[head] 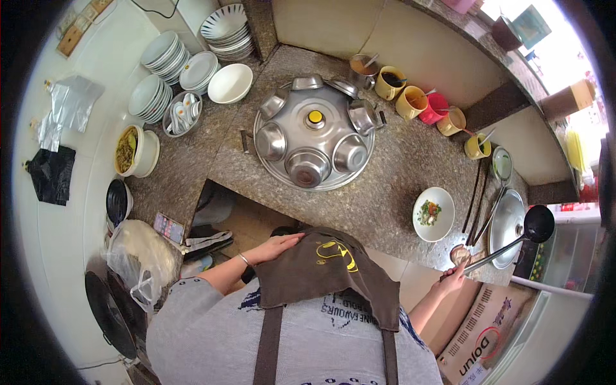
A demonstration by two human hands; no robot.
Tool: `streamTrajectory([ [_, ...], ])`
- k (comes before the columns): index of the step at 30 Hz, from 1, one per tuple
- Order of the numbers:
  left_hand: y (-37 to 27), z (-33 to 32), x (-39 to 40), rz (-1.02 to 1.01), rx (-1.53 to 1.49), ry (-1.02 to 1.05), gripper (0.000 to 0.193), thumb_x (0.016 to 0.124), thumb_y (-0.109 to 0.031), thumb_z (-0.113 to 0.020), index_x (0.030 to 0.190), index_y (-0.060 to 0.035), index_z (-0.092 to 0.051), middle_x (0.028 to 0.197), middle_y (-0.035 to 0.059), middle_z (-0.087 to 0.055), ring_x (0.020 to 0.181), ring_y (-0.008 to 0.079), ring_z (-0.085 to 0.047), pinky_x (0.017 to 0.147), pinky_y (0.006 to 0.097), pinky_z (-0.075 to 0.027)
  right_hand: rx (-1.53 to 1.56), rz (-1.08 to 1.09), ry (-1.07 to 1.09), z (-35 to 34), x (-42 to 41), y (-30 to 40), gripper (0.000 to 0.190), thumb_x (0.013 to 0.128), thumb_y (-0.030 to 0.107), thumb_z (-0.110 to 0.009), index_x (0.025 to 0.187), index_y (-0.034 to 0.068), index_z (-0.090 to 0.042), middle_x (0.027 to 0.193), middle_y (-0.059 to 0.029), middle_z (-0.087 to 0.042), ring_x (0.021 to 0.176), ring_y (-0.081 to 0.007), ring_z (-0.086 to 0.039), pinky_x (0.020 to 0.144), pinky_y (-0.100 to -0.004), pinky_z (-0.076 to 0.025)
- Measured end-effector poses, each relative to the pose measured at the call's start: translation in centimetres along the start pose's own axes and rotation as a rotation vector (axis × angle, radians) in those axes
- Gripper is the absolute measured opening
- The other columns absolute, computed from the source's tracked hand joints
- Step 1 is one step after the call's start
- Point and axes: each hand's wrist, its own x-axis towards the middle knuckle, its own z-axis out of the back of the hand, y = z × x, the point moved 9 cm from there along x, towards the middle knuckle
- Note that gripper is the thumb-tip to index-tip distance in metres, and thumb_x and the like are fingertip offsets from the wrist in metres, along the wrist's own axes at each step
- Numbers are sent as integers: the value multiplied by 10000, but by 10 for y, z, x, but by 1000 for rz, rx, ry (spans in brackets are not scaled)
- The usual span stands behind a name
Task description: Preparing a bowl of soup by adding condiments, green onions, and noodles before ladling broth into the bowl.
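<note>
My right hand (451,283) grips the handle of a ladle, whose black bowl (539,224) hangs in the air at the right, by a round metal lid (506,228). My left hand (276,246) holds nothing; it lies flat against the dark apron (327,269) at my front. On the stone counter, a white bowl (445,216) contains chopped green herbs and some reddish and white seasoning. Long dark chopsticks (472,202) and a strainer (502,163) lie between that bowl and the lid. A crumpled brownish item (461,255) sits behind my right hand.
A large steel lid (332,110) with upturned metal bowls occupies the counter's middle. Seasoning mugs (411,103) line the back wall. Plate stacks (166,57), a spoon bowl (183,114) and a tub of food (144,151) stand left, beyond a phone (168,227) and plastic bag (139,260).
</note>
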Motion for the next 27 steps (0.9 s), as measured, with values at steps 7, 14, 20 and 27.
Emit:
streamTrajectory([
  [7,30,22,-38,-31,196,-82,448,892,-384,-386,1218,-81,-440,1175,112,-496,1072,207,-466,902,295,-346,-37,22,35,-17,0,14,266,823,261,-565,671,100,-416,514,37,-368,402,-41,-341,346,-191,-260],
  [14,-63,144,-17,-176,681,-421,310,770,-337,-575,791,-29,-607,742,124,-613,660,231,-586,646,322,-461,-17,24,11,-22,12,10,288,804,261,-585,632,103,-415,501,27,-382,393,-51,-344,342,-196,-257],
  [20,-148,240,51,-360,692,-1095,283,670,-201,-666,857,-41,-526,808,124,-541,759,274,-550,684,349,-448,84,60,69,-29,23,0,265,797,257,-593,648,100,-440,516,29,-394,399,-47,-346,345,-186,-265],
  [27,-153,285,105,-134,960,-1238,170,685,-115,-574,827,-30,-532,866,162,-529,756,325,-560,649,418,-469,15,55,9,-12,5,11,171,815,226,-575,775,77,-501,542,38,-378,405,-37,-346,341,-191,-268],
])
